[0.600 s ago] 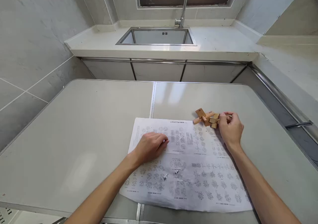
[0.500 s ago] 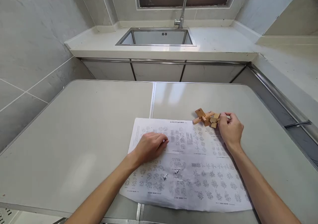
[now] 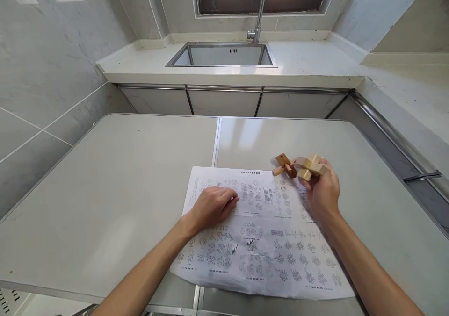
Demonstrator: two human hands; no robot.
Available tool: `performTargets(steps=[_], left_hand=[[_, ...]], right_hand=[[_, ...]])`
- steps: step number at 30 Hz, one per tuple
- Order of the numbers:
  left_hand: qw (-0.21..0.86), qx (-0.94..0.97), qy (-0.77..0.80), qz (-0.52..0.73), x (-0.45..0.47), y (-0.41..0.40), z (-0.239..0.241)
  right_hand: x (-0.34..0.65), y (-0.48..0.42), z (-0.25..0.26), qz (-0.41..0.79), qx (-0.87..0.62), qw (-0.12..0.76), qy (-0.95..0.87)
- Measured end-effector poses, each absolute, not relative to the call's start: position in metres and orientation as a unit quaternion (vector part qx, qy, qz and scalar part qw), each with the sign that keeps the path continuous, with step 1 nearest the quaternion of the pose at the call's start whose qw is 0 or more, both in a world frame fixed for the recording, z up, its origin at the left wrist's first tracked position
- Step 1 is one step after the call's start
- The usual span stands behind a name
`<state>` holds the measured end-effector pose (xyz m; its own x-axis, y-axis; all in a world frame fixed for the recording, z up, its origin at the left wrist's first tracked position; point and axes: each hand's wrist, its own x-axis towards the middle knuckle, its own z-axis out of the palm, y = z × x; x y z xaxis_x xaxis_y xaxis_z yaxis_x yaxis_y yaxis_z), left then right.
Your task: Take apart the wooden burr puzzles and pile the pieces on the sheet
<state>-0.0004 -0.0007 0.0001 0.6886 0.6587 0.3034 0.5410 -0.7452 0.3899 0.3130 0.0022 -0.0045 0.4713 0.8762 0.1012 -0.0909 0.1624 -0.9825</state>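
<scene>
A white printed sheet [image 3: 266,241] covered with small diagrams lies on the grey table [image 3: 115,180]. My left hand [image 3: 212,206] rests on the sheet's upper left part, fingers curled, palm down. My right hand [image 3: 321,192] is raised just above the sheet's upper right corner and grips a few joined light wooden puzzle pieces [image 3: 310,166]. Two crossed darker wooden pieces [image 3: 284,164] lie on the table just left of that hand, at the sheet's top edge.
A seam [image 3: 215,138] splits the table into two halves. Beyond it runs a white counter [image 3: 308,66] with a steel sink [image 3: 222,55] and a tap [image 3: 257,21] under a window. A metal rail [image 3: 396,133] borders the table's right side.
My right hand has lifted some of the wooden pieces off the table and turned them upward. Two pieces stay on the table. My left hand has not moved.
</scene>
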Motion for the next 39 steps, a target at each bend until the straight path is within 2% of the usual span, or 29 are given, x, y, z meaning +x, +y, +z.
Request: performTargets(steps=[3, 11, 18, 26, 39], left_hand=[[0.136, 0.909, 0.332, 0.212, -0.001, -0.001, -0.001], [0.145, 0.907, 0.331, 0.218, 0.0, -0.002, 0.002], [0.283, 0.875, 0.301, 0.252, 0.005, -0.01, 0.016], [0.433, 0.829, 0.252, 0.249, 0.002, -0.006, 0.024], [0.511, 0.778, 0.25, 0.265, 0.002, -0.005, 0.022]], right_hand=[[0.285, -0.013, 0.005, 0.444, -0.517, 0.622, -0.385], [0.241, -0.043, 0.011, 0.516, -0.505, 0.511, -0.466], [0.219, -0.049, -0.003, 0.55, -0.464, 0.453, -0.526], [0.219, -0.044, -0.005, 0.605, -0.431, 0.448, -0.498], [0.226, -0.042, -0.007, 0.704, -0.367, 0.435, -0.425]])
